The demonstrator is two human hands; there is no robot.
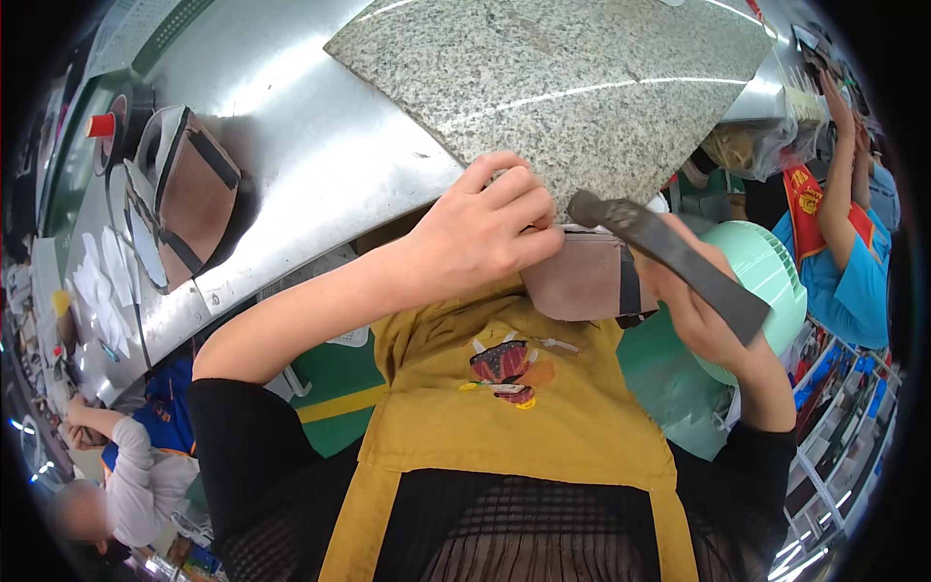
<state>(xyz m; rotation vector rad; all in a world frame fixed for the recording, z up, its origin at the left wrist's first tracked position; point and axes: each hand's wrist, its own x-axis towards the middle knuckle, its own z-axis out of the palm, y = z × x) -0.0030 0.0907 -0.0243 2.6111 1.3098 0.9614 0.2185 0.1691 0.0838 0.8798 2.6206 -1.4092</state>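
Note:
My left hand (490, 223) has its fingers curled at the near edge of a speckled stone slab (582, 107). Its thumb and fingers pinch the top edge of a brown leather-like piece (574, 278) with a black strip, which hangs below the slab's edge in front of my yellow apron. My right hand (693, 296) is wrapped round a hammer (679, 257). The dark hammer head lies across my right hand and hides its handle. One end of the head is close to the slab's edge and the leather piece, just right of my left fingers.
More brown pieces with black strips (201, 189) stand on the metal table (291, 136) at left, by white scraps (102, 281) and a red-capped item (100, 125). A mint-green fan (761, 281) stands at my right. Other people work at far left and right.

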